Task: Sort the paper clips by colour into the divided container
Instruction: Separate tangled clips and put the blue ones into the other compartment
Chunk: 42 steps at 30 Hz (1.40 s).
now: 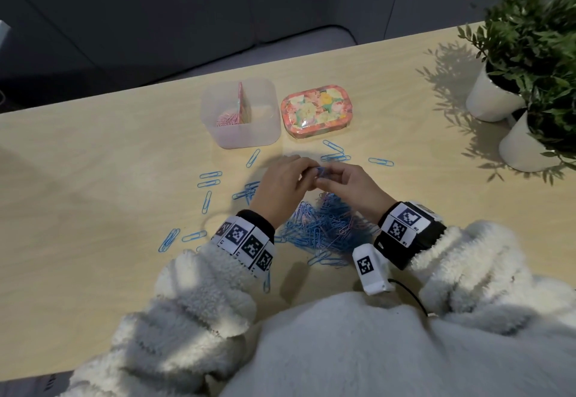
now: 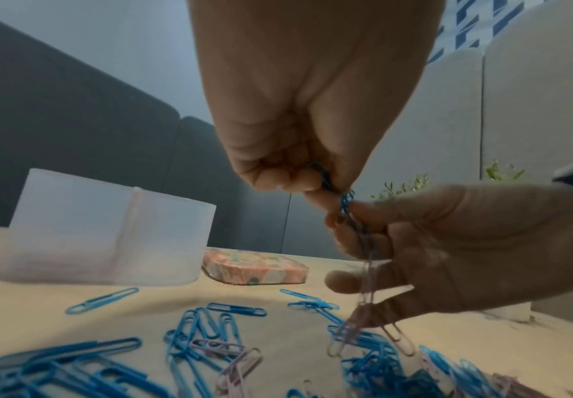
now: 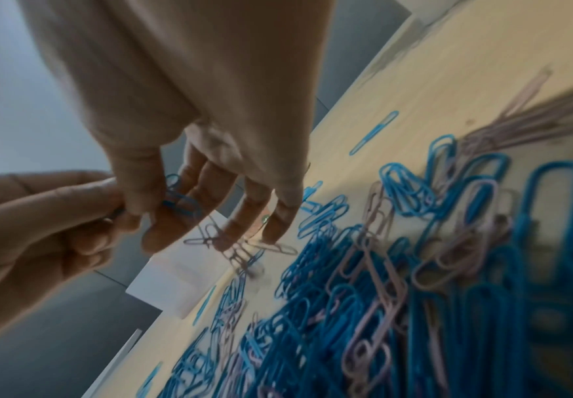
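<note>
Over the table my left hand (image 1: 307, 172) and right hand (image 1: 327, 176) meet and pinch one linked bunch of paper clips (image 1: 321, 172). In the left wrist view the left hand (image 2: 326, 185) pinches a blue clip (image 2: 327, 179) at the top of the bunch. The right hand (image 2: 346, 229) holds the bunch lower down, and pale pink clips (image 2: 367, 299) dangle from it. The right wrist view shows the right hand (image 3: 155, 210) pinching blue clips (image 3: 181, 202). A mixed blue and pink pile (image 1: 324, 225) lies under my wrists. The clear divided container (image 1: 268, 128) holds pink clips (image 1: 227, 119) in its left compartment.
A flowered tin (image 1: 314, 111) sits right of the container. Loose blue clips (image 1: 209, 178) are scattered left of the hands, and others (image 1: 380, 162) lie to their right. Two potted plants in white pots (image 1: 492, 100) stand at the table's right edge.
</note>
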Each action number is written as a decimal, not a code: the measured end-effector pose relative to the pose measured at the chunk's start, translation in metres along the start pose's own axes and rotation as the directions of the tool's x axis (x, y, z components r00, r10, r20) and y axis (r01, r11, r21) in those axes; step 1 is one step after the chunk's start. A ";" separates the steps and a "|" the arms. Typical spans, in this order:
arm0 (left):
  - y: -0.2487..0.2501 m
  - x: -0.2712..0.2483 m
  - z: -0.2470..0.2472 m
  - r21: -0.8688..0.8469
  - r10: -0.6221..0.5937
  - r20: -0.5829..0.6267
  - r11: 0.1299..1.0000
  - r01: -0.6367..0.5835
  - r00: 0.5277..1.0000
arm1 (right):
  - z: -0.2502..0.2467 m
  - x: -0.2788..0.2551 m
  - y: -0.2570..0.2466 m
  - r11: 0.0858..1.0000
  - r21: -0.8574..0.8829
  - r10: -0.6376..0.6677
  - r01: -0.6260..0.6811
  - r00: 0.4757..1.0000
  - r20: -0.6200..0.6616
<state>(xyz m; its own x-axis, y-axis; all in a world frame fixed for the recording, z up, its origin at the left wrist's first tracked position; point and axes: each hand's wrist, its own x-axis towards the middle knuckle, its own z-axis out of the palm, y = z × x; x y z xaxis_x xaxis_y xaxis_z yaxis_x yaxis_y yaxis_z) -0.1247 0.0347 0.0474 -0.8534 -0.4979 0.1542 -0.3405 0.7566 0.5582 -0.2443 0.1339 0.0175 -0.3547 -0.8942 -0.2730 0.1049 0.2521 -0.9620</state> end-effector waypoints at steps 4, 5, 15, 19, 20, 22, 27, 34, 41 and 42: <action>0.004 -0.001 -0.006 -0.178 -0.137 0.007 0.975 0.136 0.990 | -0.002 -0.003 0.000 0.993 0.106 0.050 -0.043 0.997 -0.066; 0.004 -0.001 -0.006 -0.233 -0.168 0.025 0.958 0.169 0.985 | -0.002 -0.003 0.001 0.990 0.132 0.054 -0.045 0.996 -0.065; -0.010 -0.001 -0.008 -0.373 -0.322 0.015 0.876 0.304 0.947 | -0.007 -0.002 0.003 0.979 0.199 0.072 -0.037 0.982 -0.174; -0.020 0.000 -0.012 -0.501 -0.404 0.008 0.790 0.354 0.915 | -0.015 -0.007 0.003 0.967 0.243 0.112 -0.077 0.984 -0.138; -0.020 0.000 -0.011 -0.528 -0.412 0.017 0.770 0.358 0.911 | -0.015 -0.008 0.002 0.967 0.240 0.122 -0.090 0.985 -0.120; -0.019 0.000 -0.009 -0.571 -0.424 0.046 0.732 0.372 0.904 | -0.015 -0.008 -0.002 0.970 0.215 0.138 -0.116 0.986 -0.092; -0.014 -0.001 -0.003 -0.702 -0.460 0.147 0.576 0.420 0.876 | -0.011 -0.006 -0.006 0.996 -0.046 0.073 -0.076 0.994 -0.077; -0.010 -0.001 -0.002 -0.853 -0.512 0.201 0.327 0.405 0.835 | -0.007 -0.006 -0.011 0.990 -0.139 0.022 -0.025 1.000 -0.020; -0.018 -0.003 0.000 -0.271 -0.293 -0.113 0.928 0.255 0.949 | -0.012 -0.003 -0.009 0.937 -0.350 -0.065 0.002 0.983 -0.169; -0.017 -0.003 -0.001 -0.174 -0.188 -0.086 0.970 0.171 0.978 | -0.013 -0.003 -0.010 0.926 -0.378 -0.072 0.005 0.984 -0.162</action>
<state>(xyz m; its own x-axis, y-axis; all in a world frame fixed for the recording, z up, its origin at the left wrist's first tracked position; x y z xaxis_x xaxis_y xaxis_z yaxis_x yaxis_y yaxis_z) -0.1158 0.0228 0.0376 -0.7370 -0.6657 0.1165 -0.4075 0.5753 0.7092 -0.2566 0.1387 0.0281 -0.5074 -0.8381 -0.2003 -0.2556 0.3684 -0.8938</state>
